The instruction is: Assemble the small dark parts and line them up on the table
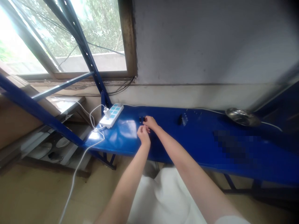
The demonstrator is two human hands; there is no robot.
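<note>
My left hand [144, 135] is closed in a pinch above the blue table [163, 146]. Whatever it holds, if anything, is too small to make out. Just beyond it, my right hand [151, 122] has its fingers curled down, almost meeting the left fingertips; its grasp is hidden as well. Two small black pieces stand by the right fingertips: one black piece [140, 119] a little to the left, the other black piece [144, 119] right beside the fingers, and I cannot tell whether they touch it.
A white power strip [112, 115] with a plugged-in cord lies left. To the right are a small black object [179, 119], clear little pieces [184, 119], a shiny metal dish [243, 117] and a blurred dark patch [233, 147]. A blue metal frame [86, 53] rises at left.
</note>
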